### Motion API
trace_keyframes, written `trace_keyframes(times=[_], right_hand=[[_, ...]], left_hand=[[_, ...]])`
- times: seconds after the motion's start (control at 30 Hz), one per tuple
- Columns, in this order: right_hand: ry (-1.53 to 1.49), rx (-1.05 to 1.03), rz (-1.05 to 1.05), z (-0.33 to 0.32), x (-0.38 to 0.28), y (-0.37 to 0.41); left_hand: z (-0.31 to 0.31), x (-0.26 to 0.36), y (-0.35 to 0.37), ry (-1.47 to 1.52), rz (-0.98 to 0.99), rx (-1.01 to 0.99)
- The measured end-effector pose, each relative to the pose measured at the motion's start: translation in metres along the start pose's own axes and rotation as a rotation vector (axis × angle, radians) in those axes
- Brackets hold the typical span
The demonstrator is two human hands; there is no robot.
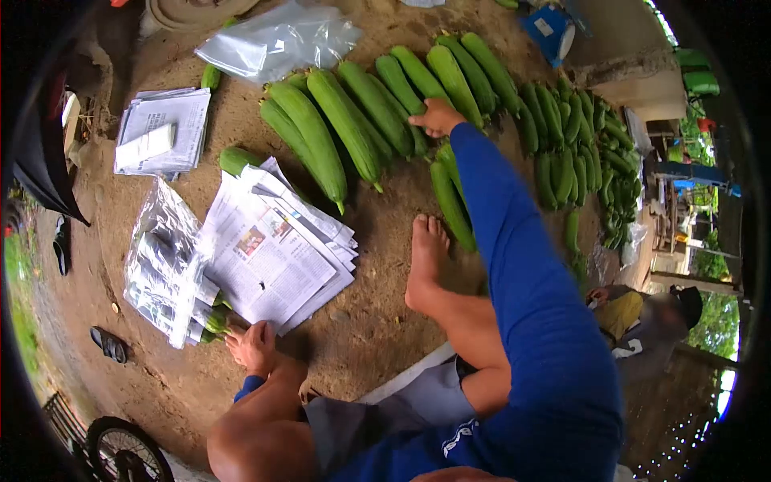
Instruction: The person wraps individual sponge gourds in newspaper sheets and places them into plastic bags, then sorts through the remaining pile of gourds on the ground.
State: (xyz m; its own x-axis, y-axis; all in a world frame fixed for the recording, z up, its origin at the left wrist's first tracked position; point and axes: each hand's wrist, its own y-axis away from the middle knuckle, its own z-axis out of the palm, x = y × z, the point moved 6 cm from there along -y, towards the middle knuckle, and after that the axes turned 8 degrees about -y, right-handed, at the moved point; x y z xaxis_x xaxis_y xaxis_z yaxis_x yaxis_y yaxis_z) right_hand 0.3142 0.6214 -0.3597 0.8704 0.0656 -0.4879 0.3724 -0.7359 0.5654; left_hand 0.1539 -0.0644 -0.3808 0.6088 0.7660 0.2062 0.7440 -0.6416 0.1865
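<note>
My right hand (438, 118), at the end of a long blue sleeve, is closed on the lower end of a green luffa gourd (399, 84) in the row on the ground. Its palm side is hidden. Down at the left, my left hand (253, 347) hangs by my knee with its fingers loosely bent and apart, at the near edge of a stack of newspaper sheets (277, 249). Beside that hand lie clear plastic bags (165, 257), with the green ends of paper-wrapped gourds (215, 321) sticking out toward my fingers.
More luffa gourds (345, 128) lie side by side ahead, with piles of smaller green ones (562, 120) to the right. A second newspaper stack (165, 128) and clear plastic sheets (277, 40) are at the upper left. Another person (642, 321) sits at the right. Sandals (108, 344) lie at the left.
</note>
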Motion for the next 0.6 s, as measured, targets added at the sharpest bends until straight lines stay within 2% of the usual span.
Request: trace_keyframes(times=[0.03,0.2,0.27,0.37,0.5,0.6], right_hand=[[0.027,0.008,0.024,-0.005,-0.001,-0.001],[0.435,0.044,-0.169,-0.022,-0.032,-0.003],[0.52,0.017,-0.138,-0.035,-0.047,0.009],[0.397,-0.005,-0.156,-0.066,-0.076,0.062],[0.252,0.013,-0.162,-0.106,-0.031,0.11],[0.202,-0.075,0.015,-0.134,0.011,0.17]], left_hand=[[-0.001,0.002,0.0,-0.101,0.033,0.035],[-0.002,0.0,0.002,-0.074,0.006,0.007],[-0.006,0.0,0.001,-0.074,-0.008,-0.018],[0.0,-0.003,0.004,-0.107,-0.021,0.035],[0.007,-0.009,0.006,-0.102,-0.035,0.05],[0.017,-0.016,0.003,-0.101,-0.022,-0.014]])
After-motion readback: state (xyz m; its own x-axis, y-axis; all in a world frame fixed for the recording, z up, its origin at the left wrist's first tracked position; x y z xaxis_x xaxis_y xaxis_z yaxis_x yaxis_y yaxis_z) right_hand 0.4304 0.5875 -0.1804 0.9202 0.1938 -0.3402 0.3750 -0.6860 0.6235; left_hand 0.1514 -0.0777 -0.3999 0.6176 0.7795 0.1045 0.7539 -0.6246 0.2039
